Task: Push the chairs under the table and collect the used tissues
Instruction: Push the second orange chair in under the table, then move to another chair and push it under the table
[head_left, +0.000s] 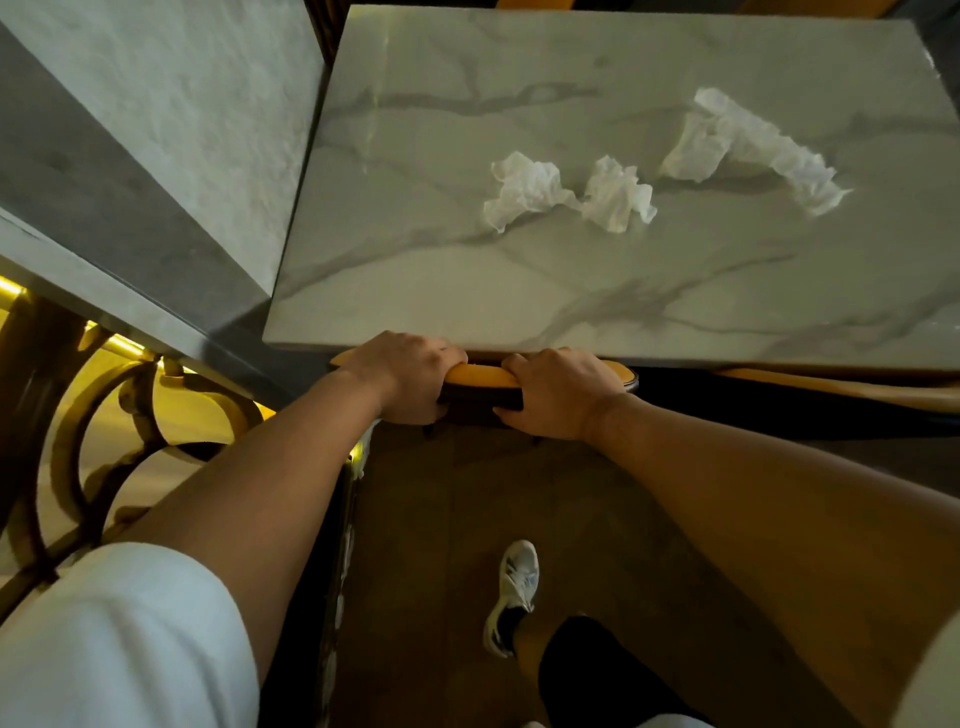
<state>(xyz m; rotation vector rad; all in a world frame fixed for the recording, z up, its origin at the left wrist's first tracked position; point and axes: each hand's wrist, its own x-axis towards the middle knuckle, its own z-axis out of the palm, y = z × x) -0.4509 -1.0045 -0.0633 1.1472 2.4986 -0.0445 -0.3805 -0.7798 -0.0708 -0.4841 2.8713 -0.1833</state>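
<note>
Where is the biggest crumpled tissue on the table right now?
In the head view, the biggest tissue lies on the marble table, far right, just right of two smaller tissues.

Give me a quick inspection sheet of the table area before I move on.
Surface: marble table, bare near edge.
Job's things: three crumpled tissues, left, middle, right, all uncollected; yellow chair back against the table edge.
Clutter: nothing seen beyond the tissues.
Hands: left hand and right hand both grip the chair back.
Cables: nothing seen.
Surroundings: second chair at right; gold railing at left; shoe on floor.
</note>
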